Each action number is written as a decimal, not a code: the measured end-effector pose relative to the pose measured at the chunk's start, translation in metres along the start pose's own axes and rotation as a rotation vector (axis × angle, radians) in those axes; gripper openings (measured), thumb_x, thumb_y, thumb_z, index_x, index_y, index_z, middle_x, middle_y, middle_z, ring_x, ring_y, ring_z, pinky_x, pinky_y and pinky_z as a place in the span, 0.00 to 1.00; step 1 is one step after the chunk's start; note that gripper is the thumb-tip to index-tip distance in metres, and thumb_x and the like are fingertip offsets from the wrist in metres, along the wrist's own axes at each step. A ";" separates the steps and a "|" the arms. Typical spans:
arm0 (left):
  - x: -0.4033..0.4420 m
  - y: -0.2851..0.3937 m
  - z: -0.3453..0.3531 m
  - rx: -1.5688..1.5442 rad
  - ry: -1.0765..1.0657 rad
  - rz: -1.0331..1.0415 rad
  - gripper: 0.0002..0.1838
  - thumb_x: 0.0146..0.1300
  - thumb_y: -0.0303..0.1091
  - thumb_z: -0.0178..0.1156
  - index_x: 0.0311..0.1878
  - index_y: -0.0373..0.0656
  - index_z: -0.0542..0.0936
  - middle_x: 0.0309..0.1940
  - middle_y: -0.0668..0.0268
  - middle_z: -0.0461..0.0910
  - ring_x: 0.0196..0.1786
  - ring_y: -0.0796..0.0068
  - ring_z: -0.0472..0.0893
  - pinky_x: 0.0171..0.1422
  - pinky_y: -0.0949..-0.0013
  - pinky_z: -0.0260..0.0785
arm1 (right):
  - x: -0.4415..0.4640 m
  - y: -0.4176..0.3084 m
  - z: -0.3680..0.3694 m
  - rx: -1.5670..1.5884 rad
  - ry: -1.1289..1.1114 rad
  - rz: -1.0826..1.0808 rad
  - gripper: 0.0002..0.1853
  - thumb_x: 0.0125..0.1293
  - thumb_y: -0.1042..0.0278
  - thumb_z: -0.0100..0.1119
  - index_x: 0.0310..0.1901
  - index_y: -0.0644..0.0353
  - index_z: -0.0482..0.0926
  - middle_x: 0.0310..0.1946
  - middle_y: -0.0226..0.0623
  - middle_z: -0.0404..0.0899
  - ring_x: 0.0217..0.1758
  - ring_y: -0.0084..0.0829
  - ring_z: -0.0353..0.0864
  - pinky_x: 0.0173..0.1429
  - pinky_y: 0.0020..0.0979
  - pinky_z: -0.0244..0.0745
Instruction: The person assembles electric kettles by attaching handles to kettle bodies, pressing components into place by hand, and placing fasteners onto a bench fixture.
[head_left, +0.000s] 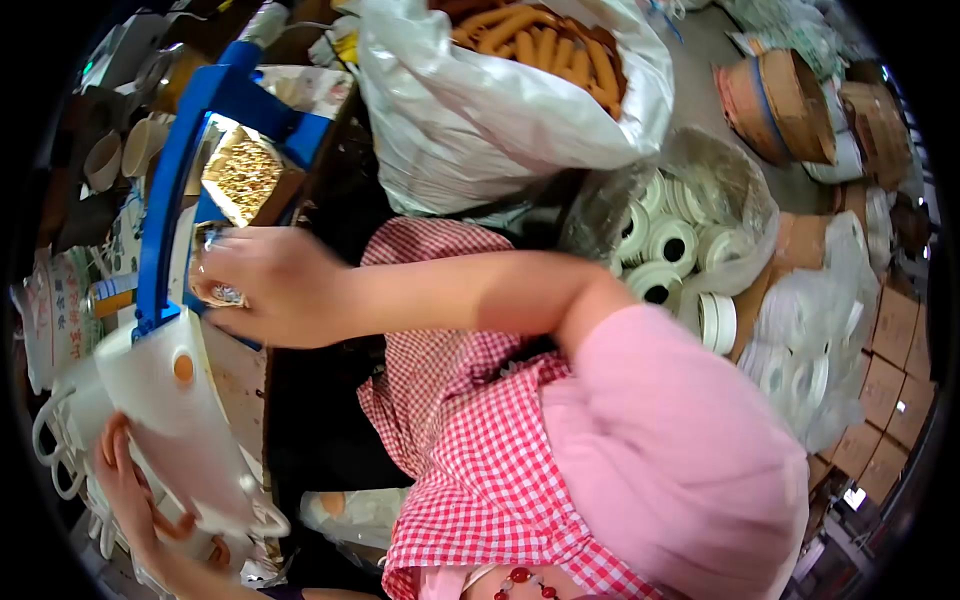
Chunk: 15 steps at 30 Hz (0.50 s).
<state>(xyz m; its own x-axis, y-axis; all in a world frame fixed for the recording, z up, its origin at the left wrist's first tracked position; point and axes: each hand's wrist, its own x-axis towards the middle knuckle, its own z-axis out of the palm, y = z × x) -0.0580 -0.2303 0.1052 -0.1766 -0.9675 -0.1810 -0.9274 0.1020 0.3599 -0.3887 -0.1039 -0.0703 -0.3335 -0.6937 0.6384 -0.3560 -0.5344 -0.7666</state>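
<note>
White, smooth-walled vessel tilted at the lower left, upper end against the foot of a blue metal frame, presumably placed so as to take support there; cannot tell whether hooked over the foot or merely touching. Left hand grasping the vessel's outer side, fingers bent against the wall across from the looped handle, likely for steadying without crowding the frame. Right hand blurred, closed around a mottled piece beside the frame, forearm reaching well across the body; cannot tell what sort of piece. Small gold-coloured parts just beyond that hand, probably for a short reach. Other white handled vessels close past the left hand, leaving little room on the outer side. Bench edge near the vessel, then a dark gap before the red checked apron: some room for drawing back. Beyond the forearm, white sack of orange-brown curved pieces and clear bag of white rings, limiting the elbow's sweep on that side.
</note>
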 end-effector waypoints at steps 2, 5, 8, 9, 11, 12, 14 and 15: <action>-0.047 0.019 0.002 -0.038 -0.059 -0.139 0.17 0.79 0.37 0.52 0.60 0.39 0.80 0.26 0.74 0.75 0.14 0.91 0.59 0.16 0.81 0.49 | -0.067 0.005 -0.088 -0.100 -0.223 0.004 0.06 0.58 0.71 0.70 0.36 0.56 0.82 0.33 0.35 0.84 0.32 0.38 0.84 0.36 0.36 0.79; -0.106 -0.019 0.014 -0.175 -0.198 -0.085 0.18 0.76 0.35 0.53 0.61 0.33 0.79 0.47 0.64 0.85 0.18 0.93 0.60 0.18 0.83 0.48 | -0.188 0.002 -0.235 -0.470 -0.253 0.390 0.04 0.64 0.69 0.66 0.39 0.56 0.84 0.36 0.40 0.86 0.40 0.44 0.87 0.41 0.40 0.82; -0.164 0.017 0.047 -0.297 -0.125 -0.038 0.20 0.77 0.38 0.54 0.62 0.32 0.76 0.18 0.78 0.66 0.16 0.93 0.57 0.20 0.83 0.44 | -0.266 0.002 -0.360 -0.681 0.470 0.941 0.08 0.74 0.66 0.56 0.45 0.61 0.77 0.32 0.40 0.82 0.35 0.29 0.82 0.41 0.29 0.75; -0.179 0.051 0.066 -0.398 -0.110 0.077 0.21 0.77 0.39 0.55 0.62 0.31 0.76 0.16 0.80 0.60 0.16 0.93 0.56 0.20 0.82 0.44 | -0.292 0.013 -0.406 -0.874 0.513 0.929 0.06 0.75 0.69 0.55 0.47 0.61 0.77 0.35 0.34 0.84 0.35 0.25 0.81 0.38 0.28 0.73; -0.190 0.101 0.114 -0.680 0.086 0.019 0.19 0.78 0.37 0.55 0.60 0.30 0.77 0.19 0.79 0.61 0.17 0.93 0.57 0.19 0.82 0.44 | -0.333 0.036 -0.461 -1.189 0.314 1.086 0.11 0.71 0.66 0.53 0.51 0.60 0.78 0.39 0.44 0.86 0.44 0.47 0.86 0.48 0.43 0.79; -0.188 0.123 0.136 -0.690 0.087 0.025 0.19 0.78 0.37 0.55 0.61 0.31 0.76 0.20 0.79 0.62 0.18 0.93 0.58 0.20 0.82 0.44 | -0.358 0.058 -0.474 -1.183 0.297 1.082 0.11 0.71 0.66 0.53 0.51 0.60 0.78 0.39 0.44 0.86 0.44 0.47 0.86 0.48 0.43 0.79; -0.181 0.149 0.170 -0.690 0.053 -0.011 0.18 0.77 0.36 0.55 0.61 0.33 0.76 0.21 0.78 0.64 0.18 0.93 0.59 0.20 0.83 0.46 | -0.410 0.124 -0.493 -1.541 0.092 1.015 0.20 0.65 0.65 0.55 0.58 0.61 0.77 0.45 0.48 0.87 0.52 0.56 0.84 0.59 0.48 0.78; -0.178 0.156 0.179 -0.669 0.014 -0.048 0.18 0.76 0.35 0.56 0.62 0.34 0.76 0.21 0.78 0.64 0.18 0.92 0.60 0.20 0.83 0.48 | -0.415 0.150 -0.495 -1.408 0.122 1.272 0.29 0.59 0.62 0.59 0.62 0.64 0.76 0.53 0.54 0.84 0.60 0.56 0.81 0.67 0.44 0.75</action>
<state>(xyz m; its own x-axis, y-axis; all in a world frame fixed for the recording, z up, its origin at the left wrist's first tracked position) -0.2301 -0.0009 0.0293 -0.1316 -0.9707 -0.2009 -0.5288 -0.1027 0.8425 -0.7357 0.3429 -0.4160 -0.9627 -0.2367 -0.1308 -0.2159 0.9640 -0.1551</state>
